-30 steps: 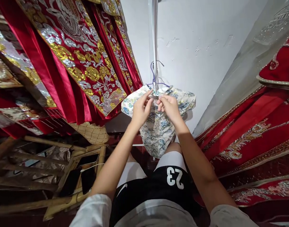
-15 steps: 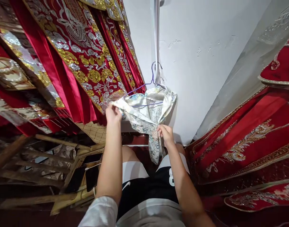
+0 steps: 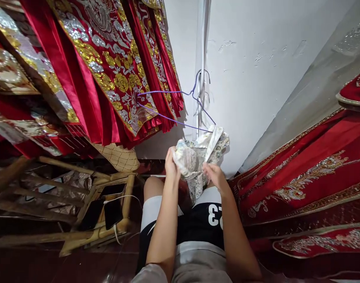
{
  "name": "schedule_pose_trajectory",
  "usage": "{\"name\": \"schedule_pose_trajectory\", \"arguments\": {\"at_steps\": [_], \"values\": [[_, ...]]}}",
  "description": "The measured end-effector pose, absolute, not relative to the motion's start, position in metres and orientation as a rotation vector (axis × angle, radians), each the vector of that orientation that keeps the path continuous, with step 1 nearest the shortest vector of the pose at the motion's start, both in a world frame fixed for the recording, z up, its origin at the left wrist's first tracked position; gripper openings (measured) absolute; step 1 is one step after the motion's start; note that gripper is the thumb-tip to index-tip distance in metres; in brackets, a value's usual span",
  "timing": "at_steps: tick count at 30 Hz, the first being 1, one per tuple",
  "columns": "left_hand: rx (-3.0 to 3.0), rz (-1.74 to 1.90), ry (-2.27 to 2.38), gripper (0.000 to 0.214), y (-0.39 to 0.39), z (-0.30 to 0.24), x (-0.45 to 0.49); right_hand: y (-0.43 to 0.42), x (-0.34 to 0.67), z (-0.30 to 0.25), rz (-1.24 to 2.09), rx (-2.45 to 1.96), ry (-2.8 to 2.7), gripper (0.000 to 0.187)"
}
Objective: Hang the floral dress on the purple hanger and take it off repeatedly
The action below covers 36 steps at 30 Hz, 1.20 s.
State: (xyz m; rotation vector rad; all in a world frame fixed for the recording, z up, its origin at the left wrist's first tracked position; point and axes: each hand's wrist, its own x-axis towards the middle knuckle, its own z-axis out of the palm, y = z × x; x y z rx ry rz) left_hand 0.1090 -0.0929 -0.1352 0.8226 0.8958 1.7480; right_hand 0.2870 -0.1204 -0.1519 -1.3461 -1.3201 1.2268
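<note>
A small cream garment [image 3: 201, 151] with a blue floral print is bunched between my two hands in front of the white wall. My left hand [image 3: 170, 165] is closed on its left side. My right hand [image 3: 215, 177] is closed on its lower right part. One corner of the garment still touches the right end of a purple wire hanger [image 3: 180, 106], which hangs by its hook from a white pole [image 3: 201, 59] and sits tilted, its left arm bare.
Red robes [image 3: 109, 67] with gold and silver embroidery hang at the left. More red embroidered cloth [image 3: 303, 173] lies at the right. A bamboo chair [image 3: 88, 220] at lower left holds a dark phone [image 3: 112, 212] with a white cable.
The garment has come off the hanger's left arm and is now bunched lower between both hands. My left hand moved right and down towards my right hand. The hanger swung askew.
</note>
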Motion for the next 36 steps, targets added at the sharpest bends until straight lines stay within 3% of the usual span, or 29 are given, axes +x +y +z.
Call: {"name": "schedule_pose_trajectory", "arguments": {"at_steps": [5,8,13,15,18,21,25,28,31,36], "values": [[1.457,1.623,0.876,0.027,-0.117,-0.1,0.138,-0.106,0.26,-0.128,1.413,-0.921,-1.204,0.076],[1.628,1.506,0.915,0.017,-0.11,-0.085,0.13,-0.093,0.258,-0.11,1.584,-0.776,-1.225,0.064],[1.31,1.154,0.798,0.026,-0.08,-0.085,0.091,-0.062,0.281,-0.073,1.759,-0.781,-1.527,0.04],[1.319,0.915,0.79,0.023,-0.076,-0.09,0.08,-0.045,0.291,-0.054,1.621,-0.829,-1.722,0.029],[1.55,0.724,0.875,0.028,-0.077,-0.088,0.063,-0.015,0.302,-0.033,1.116,-0.905,-1.908,0.021],[1.811,0.687,1.053,0.032,-0.077,-0.076,0.044,0.016,0.304,-0.028,0.728,-0.977,-1.86,0.04],[1.875,0.283,1.19,0.034,-0.073,-0.066,0.019,0.047,0.299,-0.042,0.571,-1.018,-1.922,0.071],[1.747,0.025,1.262,0.03,-0.074,-0.07,0.003,0.06,0.306,-0.059,0.472,-1.069,-1.975,0.056],[1.799,0.095,1.446,0.029,-0.073,-0.072,-0.013,0.062,0.328,-0.079,0.447,-1.158,-1.971,0.04],[2.22,0.03,1.707,0.032,-0.056,-0.046,-0.022,0.051,0.352,-0.101,0.389,-1.285,-1.84,0.067]]}}
